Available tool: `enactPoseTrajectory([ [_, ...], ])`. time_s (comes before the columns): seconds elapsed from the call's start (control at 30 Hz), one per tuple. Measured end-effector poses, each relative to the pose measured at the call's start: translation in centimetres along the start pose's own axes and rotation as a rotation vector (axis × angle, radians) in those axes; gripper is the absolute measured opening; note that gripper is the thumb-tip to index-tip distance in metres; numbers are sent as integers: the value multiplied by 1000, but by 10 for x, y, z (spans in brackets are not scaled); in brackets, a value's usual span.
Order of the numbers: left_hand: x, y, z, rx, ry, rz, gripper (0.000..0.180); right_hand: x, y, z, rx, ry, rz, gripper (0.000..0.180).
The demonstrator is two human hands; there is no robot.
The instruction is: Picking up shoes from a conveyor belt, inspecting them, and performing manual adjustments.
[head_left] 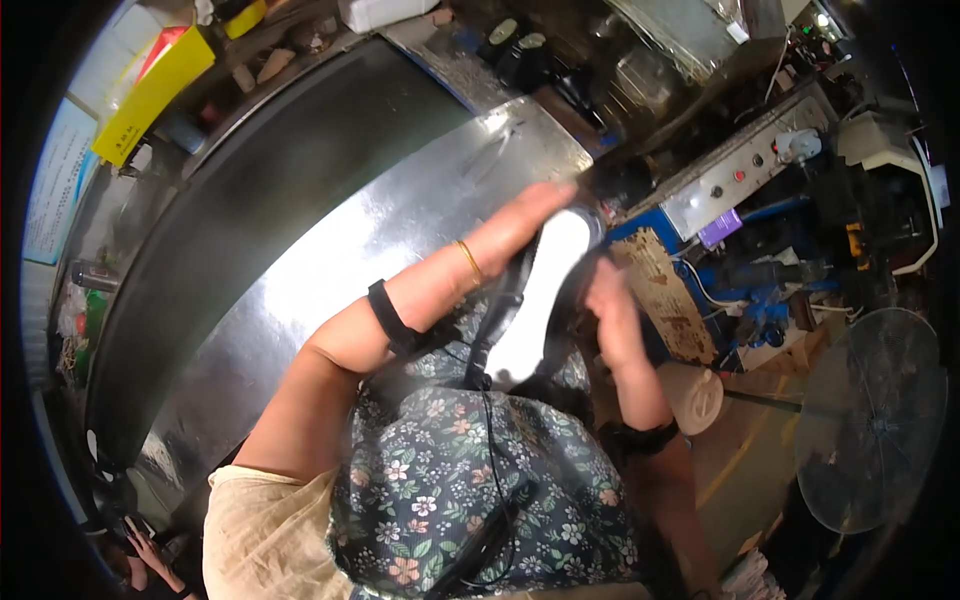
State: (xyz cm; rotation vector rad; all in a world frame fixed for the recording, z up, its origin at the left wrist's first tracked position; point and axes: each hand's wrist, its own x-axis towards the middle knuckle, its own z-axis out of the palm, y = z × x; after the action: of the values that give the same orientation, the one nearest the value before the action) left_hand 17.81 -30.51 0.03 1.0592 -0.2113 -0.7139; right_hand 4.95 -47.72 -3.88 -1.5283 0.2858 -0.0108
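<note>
A black shoe (540, 290) lies lengthwise before my body, its white, sole-shaped face turned up. Its toe end points away from me, and the other end rests close to my flowered apron (470, 470). My left hand (545, 205) grips the far end from the left side; its fingertips are partly hidden. Along the shoe's right side, my right hand (605, 287) is smeared by motion. Whether it touches the shoe, and how its fingers are set, I cannot make out.
To the left are a shiny metal tabletop (330, 255) and a dark belt (230, 180). A machine control panel (735, 175) stands at the right, with a round fan (875, 425) nearer. Another person's hand (150, 550) shows at lower left. Dark shoes (515, 45) sit at the back.
</note>
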Motion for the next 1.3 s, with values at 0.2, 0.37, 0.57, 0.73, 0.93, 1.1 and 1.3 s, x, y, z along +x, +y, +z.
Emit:
enactPoseTrajectory([
  [0.2, 8, -24, 21, 577, -30, 205, 35, 62, -48, -3, 279, -310, -54, 50],
  [0.37, -8, -23, 10, 148, -174, 98, 43, 56, -50, 1, -156, -211, -217, 31],
  [0.57, 2, -26, 4, 262, -213, 284, 45, 62, -46, -2, 171, -257, -79, 35],
  [0.73, 1, -32, 8, 362, -253, 98, 72, 42, -35, -15, 3, -185, -136, 42],
  [0.93, 0, -18, -1, 393, -300, 166, 91, 40, -60, -14, 258, -413, -135, 61],
  [1.1, -2, -25, -9, 390, -209, 267, 90, 41, -42, 1, 182, -295, -146, 68],
  [1.3, -39, -24, 81, 940, -253, 740, 87, -16, -86, -46, 328, -252, -113, 77],
])
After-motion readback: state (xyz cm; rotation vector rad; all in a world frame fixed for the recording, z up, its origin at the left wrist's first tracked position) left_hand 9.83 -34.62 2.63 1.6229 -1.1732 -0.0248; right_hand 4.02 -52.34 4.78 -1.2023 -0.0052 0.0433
